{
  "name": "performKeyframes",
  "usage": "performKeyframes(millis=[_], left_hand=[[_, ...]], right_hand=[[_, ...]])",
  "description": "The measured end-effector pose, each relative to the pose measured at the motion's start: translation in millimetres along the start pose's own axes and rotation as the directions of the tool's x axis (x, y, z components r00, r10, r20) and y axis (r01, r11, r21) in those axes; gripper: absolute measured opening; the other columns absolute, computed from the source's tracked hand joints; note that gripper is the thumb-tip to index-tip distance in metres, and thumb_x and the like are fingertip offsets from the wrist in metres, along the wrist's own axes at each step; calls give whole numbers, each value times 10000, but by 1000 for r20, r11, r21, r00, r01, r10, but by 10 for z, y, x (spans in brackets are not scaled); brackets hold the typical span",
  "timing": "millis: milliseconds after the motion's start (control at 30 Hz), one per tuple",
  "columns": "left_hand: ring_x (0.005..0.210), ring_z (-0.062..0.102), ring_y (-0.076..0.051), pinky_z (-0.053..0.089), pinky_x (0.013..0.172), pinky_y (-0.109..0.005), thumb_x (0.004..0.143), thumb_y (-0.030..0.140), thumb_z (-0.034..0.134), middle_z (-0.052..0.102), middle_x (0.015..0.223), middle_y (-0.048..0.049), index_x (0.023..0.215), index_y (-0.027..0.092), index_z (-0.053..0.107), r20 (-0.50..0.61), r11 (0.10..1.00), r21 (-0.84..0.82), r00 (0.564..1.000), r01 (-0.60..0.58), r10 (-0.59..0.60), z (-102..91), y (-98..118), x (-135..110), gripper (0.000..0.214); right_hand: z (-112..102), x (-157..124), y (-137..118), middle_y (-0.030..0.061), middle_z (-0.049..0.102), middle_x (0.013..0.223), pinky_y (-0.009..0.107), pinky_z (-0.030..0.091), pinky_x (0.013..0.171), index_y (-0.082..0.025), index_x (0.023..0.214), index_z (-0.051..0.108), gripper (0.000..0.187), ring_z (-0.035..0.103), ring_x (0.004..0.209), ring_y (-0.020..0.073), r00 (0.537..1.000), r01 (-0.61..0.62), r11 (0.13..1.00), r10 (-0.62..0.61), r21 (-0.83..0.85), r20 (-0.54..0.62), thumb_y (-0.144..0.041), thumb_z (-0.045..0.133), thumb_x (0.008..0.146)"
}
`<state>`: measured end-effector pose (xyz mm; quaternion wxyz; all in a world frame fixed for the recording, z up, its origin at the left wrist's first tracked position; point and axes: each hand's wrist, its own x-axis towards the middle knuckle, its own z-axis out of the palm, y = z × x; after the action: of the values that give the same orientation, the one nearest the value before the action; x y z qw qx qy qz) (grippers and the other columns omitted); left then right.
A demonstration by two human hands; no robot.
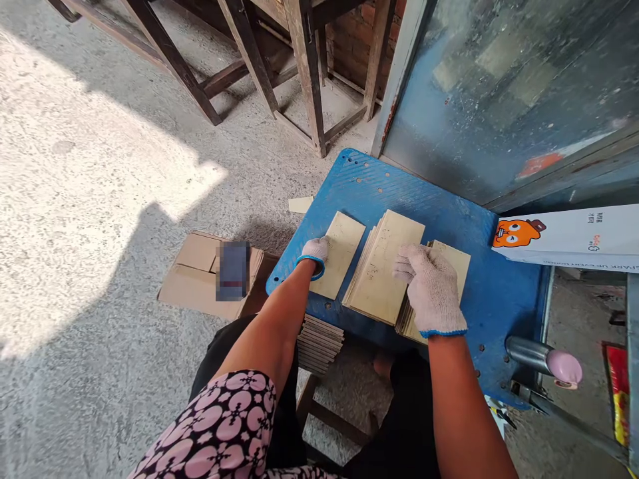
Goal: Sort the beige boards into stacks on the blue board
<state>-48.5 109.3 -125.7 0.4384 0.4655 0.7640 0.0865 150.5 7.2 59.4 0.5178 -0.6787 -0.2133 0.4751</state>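
Observation:
Both my hands wear white knit gloves with blue cuffs. My left hand (pixel 314 253) grips the near left edge of a single pale wooden sheet (pixel 340 253) lying on the blue perforated table (pixel 449 219). My right hand (pixel 430 287) rests palm down, fingers curled, on a fanned stack of the same thin sheets (pixel 382 266). A second stack (pixel 456 263) lies under and to the right of that hand.
More sheets are piled under the table (pixel 319 342) by my knees. A flattened cardboard box (pixel 200 273) lies on the concrete floor at left. A white printed carton (pixel 574 236) sits at the table's right. Wooden frames (pixel 304 73) stand behind, and a metal handle (pixel 544 359) juts at right.

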Motion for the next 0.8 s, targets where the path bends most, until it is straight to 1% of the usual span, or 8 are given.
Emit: performKeyframes(millis=[133,267,400,500,567,667,733,800], left_hand=[[1141,677,-400,515,886,-395,999,339,414,734,1166,-242,1081,107,772,25,985,172,1000,2,-6,-17,68,-41,434],[1175,652,-421,508,938,-434,977,320,449,707,1221,-261,1112,103,771,31,956,293,999,-26,18,-52,112,-132,411],[1167,658,-396,514,932,-426,988,300,418,681,1258,-256,1233,115,719,34,878,461,991,-131,130,-118,139,-234,430],[1126,676,-364,515,906,-390,1007,321,375,709,1206,-230,1221,120,727,106,822,519,972,-234,210,-180,198,-337,458],[1098,683,-340,507,890,-360,1004,346,383,741,1126,-205,1145,122,764,187,797,531,957,-288,222,-227,246,-456,464],[1045,693,-319,504,857,-358,968,388,444,763,1019,-163,1067,158,790,317,748,562,927,-354,201,-309,267,-737,427],[1035,696,-317,503,852,-368,937,412,491,760,1003,-148,1036,182,789,398,701,593,901,-397,173,-369,212,-972,390],[1055,692,-319,504,855,-371,920,443,521,747,1056,-143,1066,197,766,421,678,621,897,-394,135,-421,89,-1222,377]], right_hand=[[-4,4,23,3,656,671,277,582,620,-168,814,675,275,641,631,132,1000,10,1000,-10,-7,3,-434,738,782],[-12,15,35,0,651,664,279,589,628,-165,834,682,293,653,643,136,1000,20,1000,-20,-17,5,-449,737,787],[-30,27,27,-8,653,669,258,586,613,-171,821,669,266,651,637,124,1000,22,1000,-22,-1,-18,-423,743,785],[-60,27,7,-1,675,715,245,587,610,-177,830,663,241,668,650,119,999,26,1000,-26,-4,-25,-406,732,802],[-84,19,-15,-4,672,730,240,589,615,-185,834,657,236,673,657,116,999,41,999,-41,-18,-6,-411,724,817],[-110,-4,-55,-17,652,711,239,593,606,-204,819,640,239,677,658,121,997,74,997,-73,-37,18,-428,724,827],[-114,-25,-77,-26,639,690,237,591,591,-215,804,630,235,680,658,126,996,89,995,-88,-40,27,-429,725,829],[-112,-50,-90,-29,633,675,230,585,579,-222,790,627,227,679,656,126,995,94,995,-93,-38,35,-422,726,830]])
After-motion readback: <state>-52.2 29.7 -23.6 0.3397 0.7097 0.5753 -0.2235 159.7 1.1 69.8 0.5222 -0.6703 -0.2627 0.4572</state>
